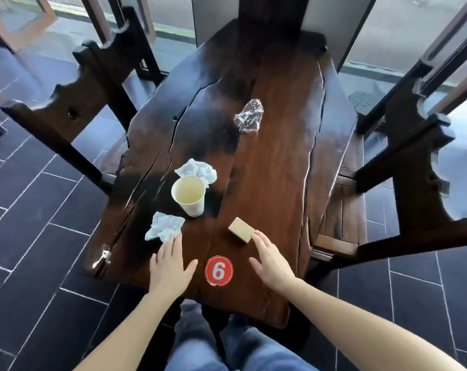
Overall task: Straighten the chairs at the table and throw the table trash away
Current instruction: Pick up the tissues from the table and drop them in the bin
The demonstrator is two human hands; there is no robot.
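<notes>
Both hands spread flat: left hand (170,263) reaches a crumpled tissue (164,226), right hand (269,261) apparently touches a cardboard box (241,229), gathering trash.

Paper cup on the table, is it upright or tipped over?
Upright: the paper cup stands on its base on the table, open mouth facing up.

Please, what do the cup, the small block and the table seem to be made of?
The cup looks like paper: matte cream, thin rim. The small block may be cardboard or light wood, matte tan; unclear which. The table is dark wood, glossy, showing grain, cracks and reflections.
</notes>
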